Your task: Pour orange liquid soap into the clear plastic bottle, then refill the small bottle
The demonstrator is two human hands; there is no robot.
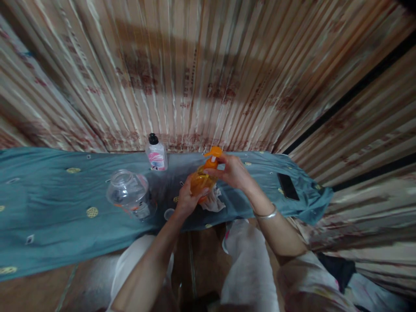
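Note:
An orange pump bottle (202, 183) is tilted above the teal cloth, its orange pump head (213, 151) pointing left. My left hand (189, 197) is wrapped round the lower body of the bottle. At the neck, just below the pump head, the fingers of my right hand (231, 171) are closed on the bottle's collar. Beneath the bottle lies a crumpled white tissue (213, 202). A small clear cap or cup (169, 213) rests by my left wrist.
On the teal cloth (65, 199), a large clear plastic jar (127, 190) stands at the left. Behind it is a clear bottle with a black pump and pink label (157, 156). A black phone (287, 186) lies at the right. Patterned curtains (195, 78) hang behind.

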